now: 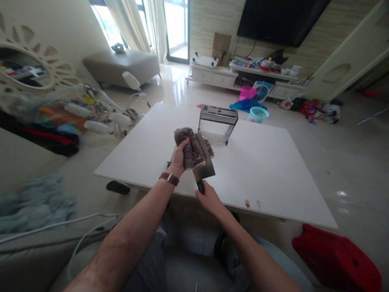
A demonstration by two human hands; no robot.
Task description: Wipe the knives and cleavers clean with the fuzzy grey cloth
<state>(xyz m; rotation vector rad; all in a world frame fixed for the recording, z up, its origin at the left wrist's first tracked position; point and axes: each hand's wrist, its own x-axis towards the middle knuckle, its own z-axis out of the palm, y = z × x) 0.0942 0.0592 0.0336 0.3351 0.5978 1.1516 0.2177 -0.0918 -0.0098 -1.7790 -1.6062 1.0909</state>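
Note:
My left hand is closed round a bunched brown-grey cloth, thumb on top. Below it and to the right, my right hand grips the black handle of a cleaver. The cleaver's broad blade points away from me, and the cloth is folded about its upper part, with cloth showing on both sides. Just beyond the blade a knife block with a slotted dark top and pale front stands on the white table. A dark-tipped item lies partly hidden behind my left wrist.
Two small flat items, one a yellowish sticker, lie near the table's front edge. A white lamp with several arms stands to the left. A red bag is on the floor at right. Beyond the table are baskets and a low cabinet.

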